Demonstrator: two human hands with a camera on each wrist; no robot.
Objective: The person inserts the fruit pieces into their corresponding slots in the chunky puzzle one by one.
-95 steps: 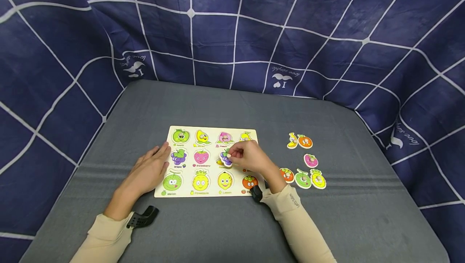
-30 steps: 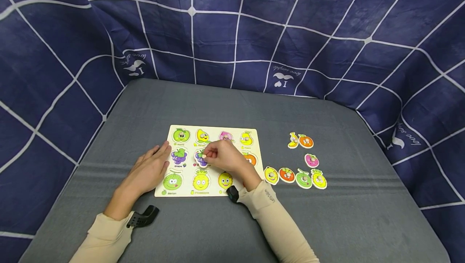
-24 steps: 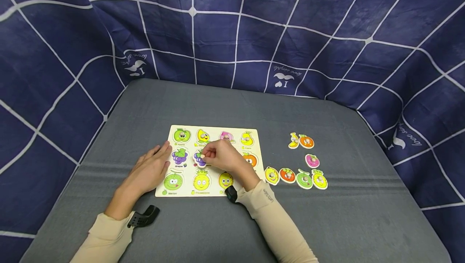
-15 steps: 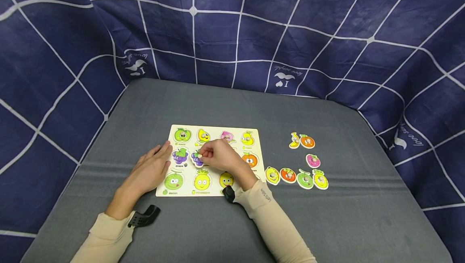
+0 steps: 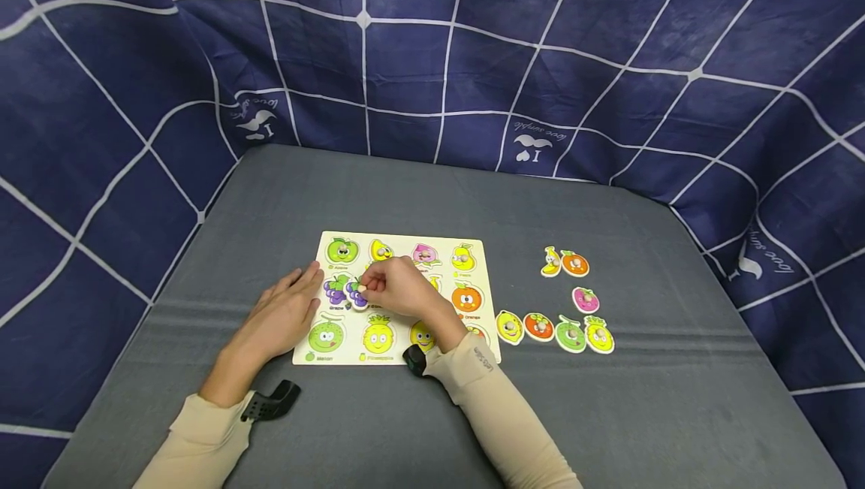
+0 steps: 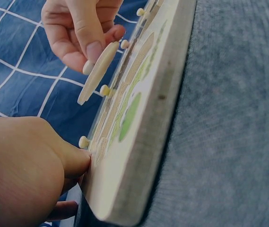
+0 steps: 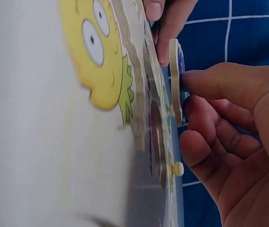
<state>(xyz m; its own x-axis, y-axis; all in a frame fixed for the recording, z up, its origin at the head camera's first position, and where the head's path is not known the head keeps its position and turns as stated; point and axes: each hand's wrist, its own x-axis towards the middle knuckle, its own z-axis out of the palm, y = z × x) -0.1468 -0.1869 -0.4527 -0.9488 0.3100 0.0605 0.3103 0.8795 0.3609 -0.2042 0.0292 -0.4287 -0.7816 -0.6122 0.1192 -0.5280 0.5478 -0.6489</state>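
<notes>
A pale puzzle board (image 5: 402,242) with printed fruit lies on the grey table. My right hand (image 5: 395,286) pinches a grape puzzle piece (image 5: 356,294) by its small knob between thumb and fingers. That piece is held tilted just above the board, overlapping the right side of the printed grape spot (image 5: 334,290). In the right wrist view, the piece's pale wooden edge (image 7: 174,80) faces the board. Resting along the board's left edge, my left hand (image 5: 285,320) has its fingers extended. The top row holds knobbed pieces, among them an apple (image 5: 342,251) and a pear (image 5: 462,257).
Loose pieces lie right of the board: a banana (image 5: 550,262), an orange (image 5: 575,264), a round pink piece (image 5: 586,300), a lemon (image 5: 510,327), a red fruit (image 5: 539,327), a melon (image 5: 571,334) and a pineapple (image 5: 599,334). A blue gridded curtain (image 5: 405,61) surrounds the table.
My right hand has carried the grape piece leftward across the board's middle row, from the third column past the strawberry spot to the grape spot. The left hand stays at the edge.
</notes>
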